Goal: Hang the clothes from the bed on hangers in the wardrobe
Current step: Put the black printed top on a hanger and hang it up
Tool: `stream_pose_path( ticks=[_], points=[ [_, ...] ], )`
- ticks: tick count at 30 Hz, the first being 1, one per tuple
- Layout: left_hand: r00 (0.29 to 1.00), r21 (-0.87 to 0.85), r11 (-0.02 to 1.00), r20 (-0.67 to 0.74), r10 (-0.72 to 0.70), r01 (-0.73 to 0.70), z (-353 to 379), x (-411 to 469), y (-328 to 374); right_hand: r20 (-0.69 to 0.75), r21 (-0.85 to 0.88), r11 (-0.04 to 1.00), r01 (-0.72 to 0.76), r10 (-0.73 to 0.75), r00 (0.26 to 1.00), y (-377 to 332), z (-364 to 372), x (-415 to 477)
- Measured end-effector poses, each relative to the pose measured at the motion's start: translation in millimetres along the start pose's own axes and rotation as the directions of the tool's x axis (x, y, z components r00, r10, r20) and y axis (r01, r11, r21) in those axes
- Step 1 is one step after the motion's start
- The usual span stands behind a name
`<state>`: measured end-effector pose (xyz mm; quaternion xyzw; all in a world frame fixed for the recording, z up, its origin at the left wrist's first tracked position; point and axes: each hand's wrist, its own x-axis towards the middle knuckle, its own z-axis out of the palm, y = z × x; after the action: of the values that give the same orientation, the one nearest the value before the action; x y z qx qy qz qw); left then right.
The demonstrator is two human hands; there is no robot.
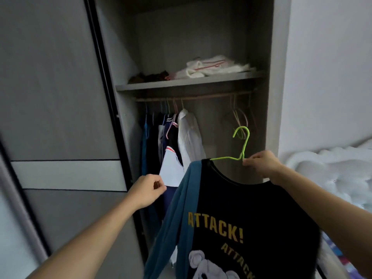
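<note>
Head: hung clothes (182, 137), bare hangers (239, 117) ahead

One green hanger (246, 144) carrying one black shirt (251, 214) below the rail (201, 97), one white shirt (189, 137) hanging from the rail.

The black shirt (247, 218) is soft matt cloth, its hanger (242, 146) smooth green coated wire, the wardrobe door (50, 97) flat matt grey laminate.

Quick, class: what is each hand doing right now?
Left hand: closed, holding nothing visible.
Right hand: holding the hanger.
</note>
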<state>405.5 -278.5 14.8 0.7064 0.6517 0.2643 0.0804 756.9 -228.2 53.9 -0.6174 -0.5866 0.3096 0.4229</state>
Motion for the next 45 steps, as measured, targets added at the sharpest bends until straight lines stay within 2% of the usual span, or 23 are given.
stream_pose_path(
  ticks=[5,9,15,19,23,32,36,38,41,44,45],
  points=[
    [1.0,0.009,1.0,0.015,-0.002,0.002,3.2,53.6,-22.2,0.084,0.232,0.967,-0.107,0.09,0.992,-34.9,21.1,61.3],
    [0.999,0.024,0.999,-0.019,0.043,-0.042,7.9,123.3,-29.6,0.17,0.461,0.874,-0.155,0.084,0.982,-52.3,56.3,129.4],
    [0.996,0.043,0.996,-0.043,0.078,-0.076,10.6,228.7,-38.1,0.186,0.587,0.794,-0.157,0.056,0.981,-79.5,92.5,224.7],
    [0.989,0.001,0.994,-0.1,0.106,-0.106,10.5,277.9,-47.3,0.065,0.56,0.827,-0.052,0.019,0.998,-104.8,113.4,286.7],
    [0.983,0.028,0.992,-0.136,0.126,-0.123,0.3,322.2,-59.5,-0.06,0.493,0.869,0.035,-0.006,0.998,-133.6,137.2,341.6],
    [0.951,0.076,0.965,-0.167,0.26,-0.25,-24.1,425.3,-101.4,-0.271,0.34,0.936,0.096,0.0,0.963,-173.7,190.5,462.3],
    [0.932,0.067,0.951,-0.187,0.31,-0.303,-31.4,468.8,-123.1,-0.26,0.365,0.931,0.033,0.068,0.963,-173.5,216.0,491.7],
    [0.919,0.058,0.942,-0.206,0.336,-0.331,-29.8,486.8,-129.6,-0.227,0.321,0.947,-0.009,0.086,0.97,-163.0,233.9,495.7],
    [0.887,0.092,0.922,-0.255,0.386,-0.375,-23.1,507.8,-128.1,-0.193,0.224,0.973,0.058,-0.014,0.981,-144.9,257.0,491.4],
    [0.83,0.075,0.895,-0.347,0.437,-0.44,-13.1,524.2,-116.1,-0.137,0.177,0.974,0.138,-0.115,0.984,-137.6,246.2,485.7],
    [0.809,0.075,0.881,-0.367,0.46,-0.467,-9.7,528.5,-109.2,-0.163,0.07,0.984,0.163,-0.15,0.975,-135.6,232.9,486.3]
  ],
)
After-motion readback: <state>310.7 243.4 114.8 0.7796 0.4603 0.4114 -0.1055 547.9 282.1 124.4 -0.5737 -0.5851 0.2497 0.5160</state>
